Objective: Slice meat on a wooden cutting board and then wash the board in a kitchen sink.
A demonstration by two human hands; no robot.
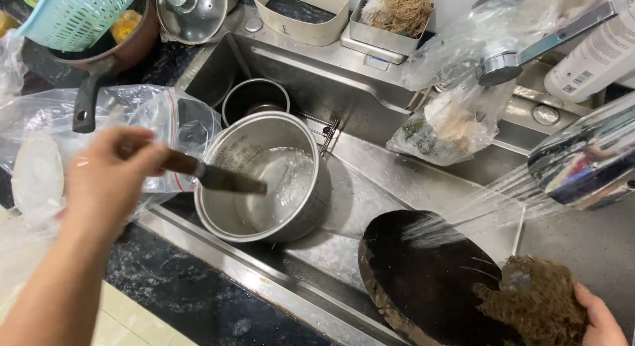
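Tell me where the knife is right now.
In the head view, the knife is left of centre, gripped by the left hand, blade reaching over the rim of the steel pot in the sink.

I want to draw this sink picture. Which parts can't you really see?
Head view:
- Right hand: mostly cut off by the bottom corner and hidden behind the brown scrubbing fibre.
- Left hand and its knife: motion-blurred, so the grip is unclear.
- Round dark chopping board: lower edge cut off.
- Small pot: partly hidden behind the big metal pot.
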